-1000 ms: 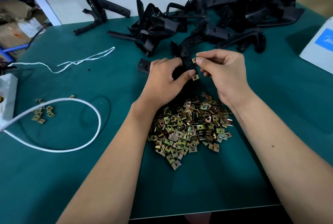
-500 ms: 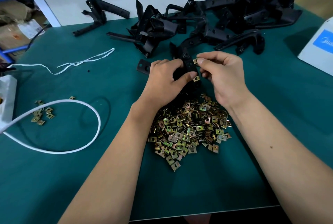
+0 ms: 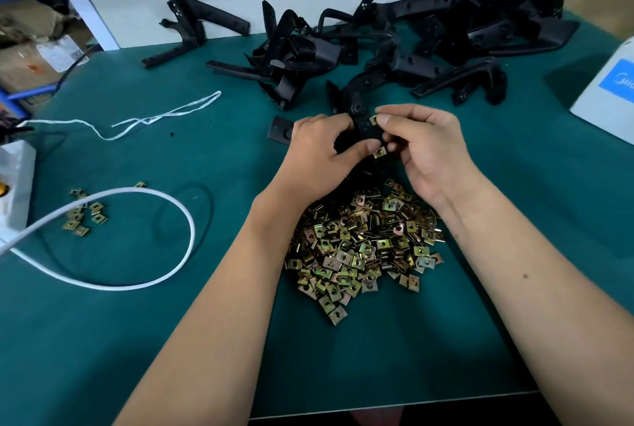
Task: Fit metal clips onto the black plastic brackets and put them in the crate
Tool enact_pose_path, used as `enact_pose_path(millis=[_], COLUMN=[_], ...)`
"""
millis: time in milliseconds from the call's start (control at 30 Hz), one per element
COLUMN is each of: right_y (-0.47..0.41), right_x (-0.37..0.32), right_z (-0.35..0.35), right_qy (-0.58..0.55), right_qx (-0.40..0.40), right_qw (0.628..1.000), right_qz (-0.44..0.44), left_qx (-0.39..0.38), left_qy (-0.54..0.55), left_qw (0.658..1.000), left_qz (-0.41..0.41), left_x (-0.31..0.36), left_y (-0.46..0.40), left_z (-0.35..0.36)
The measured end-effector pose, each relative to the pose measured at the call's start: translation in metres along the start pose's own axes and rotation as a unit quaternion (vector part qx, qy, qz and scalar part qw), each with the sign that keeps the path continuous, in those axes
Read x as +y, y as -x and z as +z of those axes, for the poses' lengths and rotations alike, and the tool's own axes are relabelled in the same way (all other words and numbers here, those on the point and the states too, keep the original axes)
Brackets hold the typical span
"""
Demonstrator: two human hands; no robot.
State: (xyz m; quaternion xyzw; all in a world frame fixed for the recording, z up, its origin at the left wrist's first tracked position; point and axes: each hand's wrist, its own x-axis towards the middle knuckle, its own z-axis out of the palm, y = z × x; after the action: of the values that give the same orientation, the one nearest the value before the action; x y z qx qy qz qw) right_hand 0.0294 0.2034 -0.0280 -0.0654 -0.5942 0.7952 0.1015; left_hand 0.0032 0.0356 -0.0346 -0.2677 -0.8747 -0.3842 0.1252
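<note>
The left hand (image 3: 320,154) curls round a black bracket (image 3: 365,128) at the middle of the green table (image 3: 137,340), thumb pressed against the bracket's near edge; the palm hides most of the part it grips. The right hand (image 3: 425,147) meets it from three o'clock, thumb and forefinger pinching a small metal clip (image 3: 374,119) at the bracket's upper edge. How far that clip sits on the plastic cannot be made out. A second clip (image 3: 380,152) shows at the bracket's lower edge, just beside the left thumb tip; whether it is seated is unclear. The bracket's far end rises toward twelve o'clock, out from between the two hands.

At six o'clock from the hands lies a heap of loose clips (image 3: 363,247), partly covered by both wrists. At twelve o'clock a tangled pile of brackets (image 3: 411,44) stretches across the table's far side. At nine o'clock lie a looped white cable (image 3: 185,219) and a few stray clips (image 3: 84,216). A white box (image 3: 607,96) is cut off at the right edge.
</note>
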Motion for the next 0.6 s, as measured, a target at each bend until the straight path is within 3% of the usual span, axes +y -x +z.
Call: enact_pose_path(millis=[267, 600], right_y=[-0.0012, 0.0007], right_x=[0.0023, 0.0088], right_z=[-0.0018, 0.0031], right_qy=[0.149, 0.169], right_qx=[0.021, 0.052], right_qw=[0.981, 0.976], right_qz=[-0.125, -0.126], left_qx=[-0.002, -0.005], left_qy=[-0.01, -0.015], left_qw=[1.0, 0.999], left_qz=[-0.015, -0.035], left_x=[0.0044, 0.008], left_y=[0.0009, -0.0011], left_z=[0.0024, 0.0048])
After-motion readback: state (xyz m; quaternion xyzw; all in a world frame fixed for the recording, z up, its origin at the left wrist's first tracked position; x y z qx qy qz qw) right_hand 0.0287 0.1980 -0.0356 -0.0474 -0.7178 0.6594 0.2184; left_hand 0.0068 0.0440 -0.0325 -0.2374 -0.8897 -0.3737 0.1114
